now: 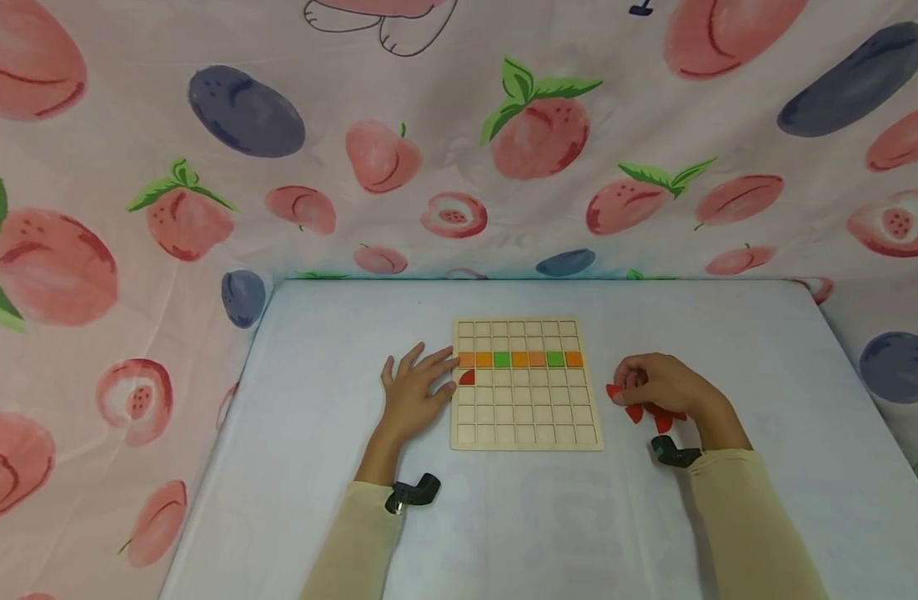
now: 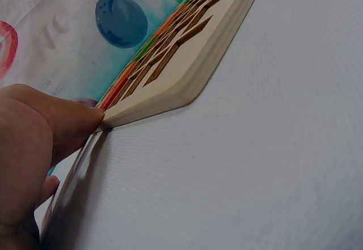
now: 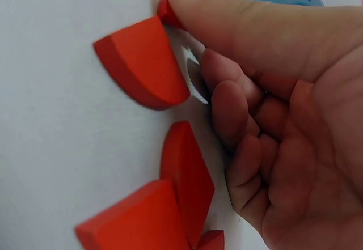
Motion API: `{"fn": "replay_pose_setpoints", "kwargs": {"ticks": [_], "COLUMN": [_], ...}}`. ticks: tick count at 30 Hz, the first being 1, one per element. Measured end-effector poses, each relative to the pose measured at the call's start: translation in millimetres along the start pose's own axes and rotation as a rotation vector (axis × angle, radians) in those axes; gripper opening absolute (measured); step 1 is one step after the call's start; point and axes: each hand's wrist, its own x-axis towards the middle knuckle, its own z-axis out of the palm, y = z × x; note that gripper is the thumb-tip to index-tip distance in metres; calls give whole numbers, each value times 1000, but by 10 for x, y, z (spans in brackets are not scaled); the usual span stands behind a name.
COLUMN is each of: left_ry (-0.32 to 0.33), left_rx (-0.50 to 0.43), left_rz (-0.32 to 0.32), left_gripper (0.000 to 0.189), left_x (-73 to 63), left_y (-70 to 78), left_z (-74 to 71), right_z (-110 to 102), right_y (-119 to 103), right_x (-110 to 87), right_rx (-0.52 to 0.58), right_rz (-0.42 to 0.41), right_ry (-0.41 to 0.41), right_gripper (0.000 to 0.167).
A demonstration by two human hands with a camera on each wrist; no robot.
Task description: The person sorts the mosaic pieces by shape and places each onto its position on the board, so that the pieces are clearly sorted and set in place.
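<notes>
A pale wooden grid board (image 1: 522, 433) lies flat on the table, with a row of orange and green square tiles (image 1: 519, 359) in its third row. Below that row's left end, a red quarter-circle piece (image 1: 467, 378) sits in a cell. My left hand (image 1: 412, 398) spreads its fingers at the board's left edge, thumb and fingertips touching it. To the board's right, my right hand (image 1: 664, 385) pinches a red piece (image 3: 169, 13) between thumb and index finger, mostly hidden by the thumb. Several loose red quarter-circle pieces (image 3: 144, 63) lie beneath and beside that hand.
The table (image 1: 534, 525) has a white cover. A fruit-patterned cloth (image 1: 451, 125) hangs behind it and at the sides. Each wrist carries a black camera mount, the left one (image 1: 413, 493) and the right one (image 1: 674, 452).
</notes>
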Motion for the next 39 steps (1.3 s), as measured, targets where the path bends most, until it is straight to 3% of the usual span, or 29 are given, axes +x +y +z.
{"fn": "replay_pose_setpoints", "kwargs": {"ticks": [10,24,32,39], "left_ry": [-7,-31,-9,-11], "left_rx": [2,14,14,-2], "left_rz": [-11,15,13,5], "left_gripper": [42,45,44,43], "left_x": [0,-20,-9,-8], "left_y": [19,41,43,39], "left_z": [-11,-29,-32,-13], "right_z": [18,83,236,382], "right_y": [28,-97,-314,-443], "right_x": [-15,-3,132,244], "right_rx": [70,196,290,421], "right_rz": [24,20,-62,-145], "right_ry": [14,101,148,134], "right_gripper": [28,25,35,27]}}
